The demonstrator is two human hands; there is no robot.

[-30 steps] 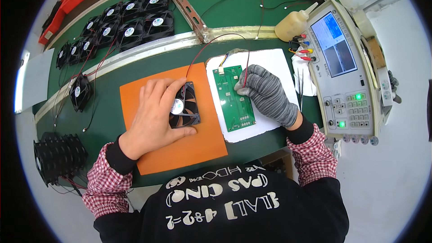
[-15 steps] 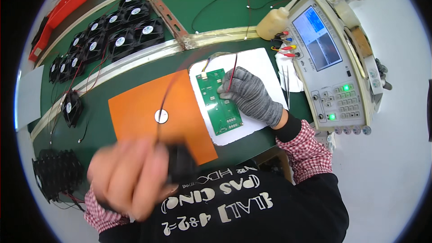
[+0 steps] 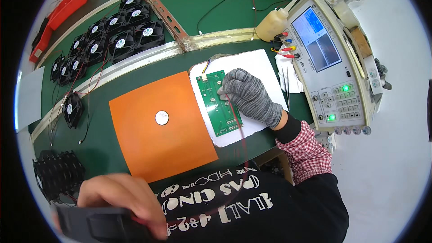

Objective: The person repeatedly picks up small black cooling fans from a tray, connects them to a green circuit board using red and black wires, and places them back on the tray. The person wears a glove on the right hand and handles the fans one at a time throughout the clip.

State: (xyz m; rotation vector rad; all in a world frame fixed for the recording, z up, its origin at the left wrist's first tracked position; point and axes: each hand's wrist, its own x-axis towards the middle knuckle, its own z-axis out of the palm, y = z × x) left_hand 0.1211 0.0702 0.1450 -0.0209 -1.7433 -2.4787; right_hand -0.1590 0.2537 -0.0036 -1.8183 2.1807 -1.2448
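Close to my body, at the lower left, my bare left hand (image 3: 123, 193) is closed around a black cooling fan (image 3: 96, 225), which is seen edge-on. A thin red wire (image 3: 245, 153) leaves the fan, loops across the front of my shirt and rises to my right hand (image 3: 252, 96). That hand wears a grey knit glove, and its fingertips are pinched on the wire's end at the right edge of a green circuit board (image 3: 210, 103). Whatever plug is inside the pinch is hidden. The board lies on a white pad (image 3: 252, 58), with a small cable in its top-left connector.
Left of the board lies an orange sheet (image 3: 162, 153) with a round white label (image 3: 162, 117). Several black fans (image 3: 121, 43) stand beyond a metal rail, others stacked (image 3: 56, 175) at left. A test instrument (image 3: 335, 76), squeeze bottle (image 3: 273, 23) and tweezers (image 3: 288, 85) are at right.
My left hand has carried the fan down and left, nearer my body. The wire has swung from above the board to below it. My gloved right hand stays in place.
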